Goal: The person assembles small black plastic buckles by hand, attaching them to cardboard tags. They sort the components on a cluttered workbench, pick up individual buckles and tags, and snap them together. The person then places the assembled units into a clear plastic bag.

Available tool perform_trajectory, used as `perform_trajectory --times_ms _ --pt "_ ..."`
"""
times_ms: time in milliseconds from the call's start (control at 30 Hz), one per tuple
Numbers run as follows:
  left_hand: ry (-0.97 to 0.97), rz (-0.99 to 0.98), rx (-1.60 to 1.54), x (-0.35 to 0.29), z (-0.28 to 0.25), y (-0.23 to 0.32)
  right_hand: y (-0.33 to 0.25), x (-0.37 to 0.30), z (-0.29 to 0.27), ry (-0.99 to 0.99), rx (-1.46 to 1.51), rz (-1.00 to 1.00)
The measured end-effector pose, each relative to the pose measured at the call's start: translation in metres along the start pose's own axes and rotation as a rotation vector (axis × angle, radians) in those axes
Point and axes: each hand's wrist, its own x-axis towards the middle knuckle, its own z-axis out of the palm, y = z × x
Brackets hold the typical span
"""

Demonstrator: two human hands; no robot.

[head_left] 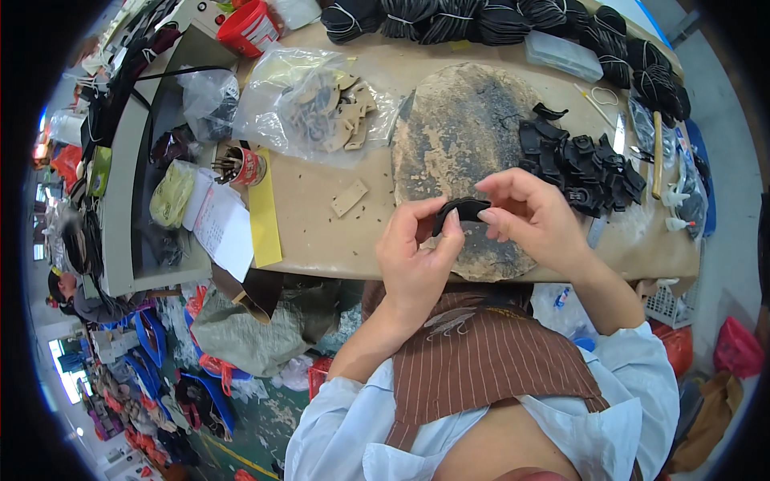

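A small curved black piece (469, 209), perhaps leather or plastic, is held just above the round worn block (449, 120). My left hand (417, 248) pinches its left end between thumb and fingers. At its other end is my right hand (537, 220), thumb against the piece and forefinger curved above it. To the right of the block lies a heap of similar black pieces (577, 164), partly overlapping its edge. One loose black piece (549, 111) rests at the top of that heap.
A clear bag of tan cut pieces (345, 108) lies left of the block, near a red cup of tools (250, 167) and a yellow strip (263, 216). Bundled black cords (449, 20) line the back. A wooden-handled hammer (657, 152) lies at right, beside a clear plastic box (563, 56).
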Motion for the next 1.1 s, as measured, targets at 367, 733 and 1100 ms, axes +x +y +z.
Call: perform_trajectory --times_ms 367,733,1100 --pt "0.035 0.391 0.199 0.002 0.010 -0.016 0.047 0.000 0.026 -0.050 0.915 -0.008" --pt "0.051 -0.091 -0.055 0.010 0.006 -0.013 0.012 0.007 -0.003 0.224 -0.427 -0.436" --pt "-0.017 0.100 0.276 0.014 0.014 -0.012 -0.006 0.023 -0.015 -0.108 -0.884 -0.427"
